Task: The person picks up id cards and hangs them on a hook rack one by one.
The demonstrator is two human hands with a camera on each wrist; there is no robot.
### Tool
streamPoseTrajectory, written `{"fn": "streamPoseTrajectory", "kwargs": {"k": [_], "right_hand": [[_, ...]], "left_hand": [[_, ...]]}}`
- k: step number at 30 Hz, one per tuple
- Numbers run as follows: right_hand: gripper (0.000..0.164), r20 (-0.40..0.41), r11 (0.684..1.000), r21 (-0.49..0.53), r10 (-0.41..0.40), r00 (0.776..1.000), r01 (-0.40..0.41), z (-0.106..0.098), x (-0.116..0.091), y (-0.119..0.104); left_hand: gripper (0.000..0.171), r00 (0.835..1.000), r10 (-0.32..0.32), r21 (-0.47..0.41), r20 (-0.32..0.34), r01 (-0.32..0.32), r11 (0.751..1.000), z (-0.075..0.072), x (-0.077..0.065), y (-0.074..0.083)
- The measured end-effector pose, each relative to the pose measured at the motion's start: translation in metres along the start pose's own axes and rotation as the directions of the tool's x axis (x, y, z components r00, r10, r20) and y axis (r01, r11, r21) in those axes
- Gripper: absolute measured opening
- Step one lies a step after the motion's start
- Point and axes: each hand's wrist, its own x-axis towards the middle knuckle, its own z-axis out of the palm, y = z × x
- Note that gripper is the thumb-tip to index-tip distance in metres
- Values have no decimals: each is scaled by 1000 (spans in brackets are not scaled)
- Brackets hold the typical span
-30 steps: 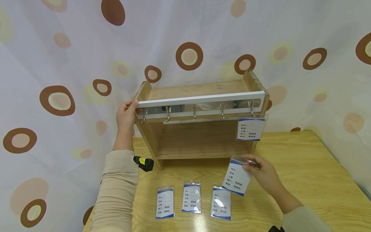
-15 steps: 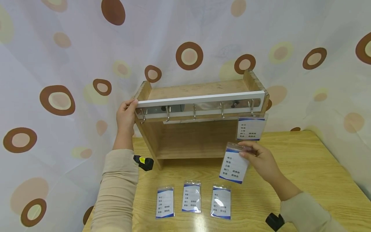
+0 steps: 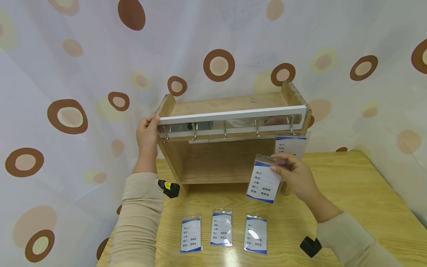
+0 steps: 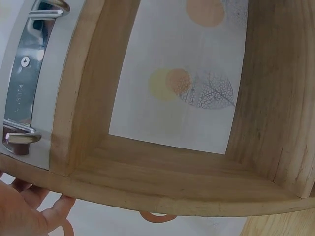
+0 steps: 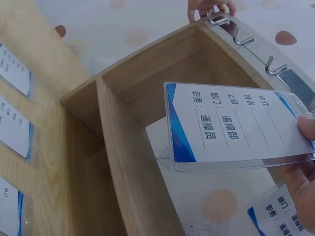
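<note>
My right hand (image 3: 297, 180) pinches the top edge of a clear plastic ID badge holder (image 3: 264, 181) with a white, blue-edged card. It hangs tilted in front of the wooden shelf (image 3: 230, 165), below the hook rail (image 3: 233, 114). Another badge holder (image 3: 289, 142) hangs from the rightmost hook (image 3: 292, 124), partly covered by my right hand and the held badge. At the shelf's upper left corner my left hand (image 3: 147, 139) grips the side, thumb on the front. In the right wrist view the held badge (image 5: 226, 123) faces the camera, its card printed with several lines of characters.
Three more badge holders lie in a row on the wooden table: left (image 3: 191, 235), middle (image 3: 221, 228) and right (image 3: 255, 233). Several other metal hooks, such as the leftmost hook (image 3: 165, 134), carry no badge. Behind the shelf hangs a patterned curtain (image 3: 186, 40).
My right hand has raised the badge holder from near the table and moved it slightly left, now overlapping the hanging badge. My left hand keeps its place on the shelf.
</note>
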Motion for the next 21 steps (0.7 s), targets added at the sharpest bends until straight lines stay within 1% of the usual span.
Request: {"fn": "streamPoseTrajectory", "kwargs": {"k": [4,9,12,18,21], "right_hand": [[24,-22,999,22,-24,999,25,0,6,-4],[24,-46,997,28,-66,997,67,0,15,-10],[24,-52,995,37,-90,995,92,-1,21,-14],[24,-62,993,11,-119,991,120,-1,30,-24],[24,-63,992,-13,-126,990,125,-1,34,-27]], "left_hand": [[11,1000,-5,22,-10,6,1000,2,-1,1],[17,1000,-17,54,20,16,998,1,-2,3],[15,999,-30,67,41,27,997,-2,-2,5],[8,994,-72,36,81,70,997,-5,-2,7],[8,993,-77,37,85,74,997,-5,-2,7]]}}
